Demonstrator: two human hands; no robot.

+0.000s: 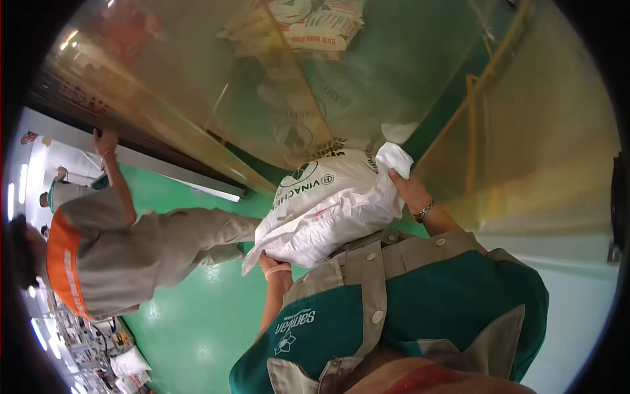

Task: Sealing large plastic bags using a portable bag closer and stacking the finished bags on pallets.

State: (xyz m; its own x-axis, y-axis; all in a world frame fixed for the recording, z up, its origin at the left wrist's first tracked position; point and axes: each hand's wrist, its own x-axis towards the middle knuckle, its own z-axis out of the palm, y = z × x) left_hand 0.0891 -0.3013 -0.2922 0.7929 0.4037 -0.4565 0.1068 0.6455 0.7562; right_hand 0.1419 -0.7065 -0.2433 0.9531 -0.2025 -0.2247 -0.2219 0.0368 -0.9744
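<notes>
A full white woven sack (pixel 328 203) with green print lies across in front of my chest, carried between both hands. My left hand (pixel 269 262) is closed on its lower left corner, with the fingers partly hidden under the sack. At the opposite end, my right hand (pixel 408 189) grips the bunched upper right corner (pixel 395 159). The sack's far side is against or very close to a clear yellowish plastic curtain (pixel 216 131); I cannot tell if they touch.
A co-worker (pixel 111 256) in grey and orange stands at my left, one raised hand (pixel 105 141) at a metal-edged frame (pixel 151 154). Beyond the plastic, printed sacks (pixel 315 26) lie on the green floor. Another person (pixel 69 190) and cluttered equipment (pixel 92 335) are farther left.
</notes>
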